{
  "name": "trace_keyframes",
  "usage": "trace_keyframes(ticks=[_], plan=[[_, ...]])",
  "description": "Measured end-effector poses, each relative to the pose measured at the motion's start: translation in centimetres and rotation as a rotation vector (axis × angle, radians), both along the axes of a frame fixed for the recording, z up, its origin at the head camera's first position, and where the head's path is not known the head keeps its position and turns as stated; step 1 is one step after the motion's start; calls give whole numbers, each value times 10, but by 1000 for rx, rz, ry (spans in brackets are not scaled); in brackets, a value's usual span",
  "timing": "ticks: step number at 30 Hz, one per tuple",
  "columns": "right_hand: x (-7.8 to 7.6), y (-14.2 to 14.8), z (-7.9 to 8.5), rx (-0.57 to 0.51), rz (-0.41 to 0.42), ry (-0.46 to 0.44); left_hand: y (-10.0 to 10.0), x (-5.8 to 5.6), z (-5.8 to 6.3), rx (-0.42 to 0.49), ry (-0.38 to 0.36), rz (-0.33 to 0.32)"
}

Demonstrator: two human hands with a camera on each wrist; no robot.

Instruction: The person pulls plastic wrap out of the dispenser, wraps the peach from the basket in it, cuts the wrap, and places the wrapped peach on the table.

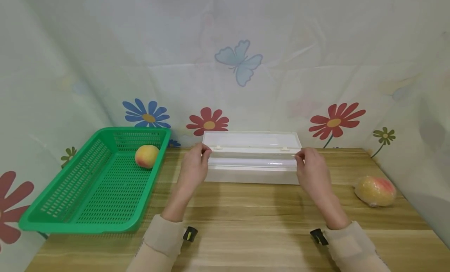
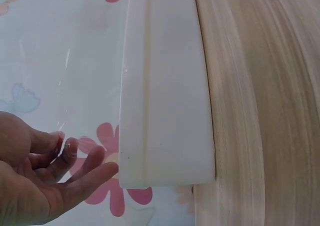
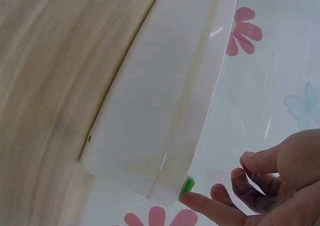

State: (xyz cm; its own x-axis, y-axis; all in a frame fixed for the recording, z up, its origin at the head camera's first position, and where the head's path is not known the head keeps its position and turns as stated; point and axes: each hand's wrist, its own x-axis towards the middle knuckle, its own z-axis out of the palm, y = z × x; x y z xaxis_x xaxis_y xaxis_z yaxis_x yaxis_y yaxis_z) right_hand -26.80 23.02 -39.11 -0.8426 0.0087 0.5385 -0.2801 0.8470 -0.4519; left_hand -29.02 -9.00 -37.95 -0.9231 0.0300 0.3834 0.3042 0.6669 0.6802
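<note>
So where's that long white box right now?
In the head view, the white box sits near mid-picture on the wooden table, between the left hand and the right hand, in front of the flowered backdrop.

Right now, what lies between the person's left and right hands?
In the head view, a sheet of clear film spans from the left hand to the right hand; the open white box also lies between them.
</note>
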Motion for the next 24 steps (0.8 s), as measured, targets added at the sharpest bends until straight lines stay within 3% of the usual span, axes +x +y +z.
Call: trace_keyframes(ticks=[7, 17, 24], plan=[[-3, 2, 3, 13, 20, 172, -1, 0, -1, 62, 113, 30], [-9, 8, 6, -18, 54, 333, -2, 0, 3, 228, 129, 28], [-9, 13, 9, -3, 54, 337, -4, -1, 5, 302, 115, -4]])
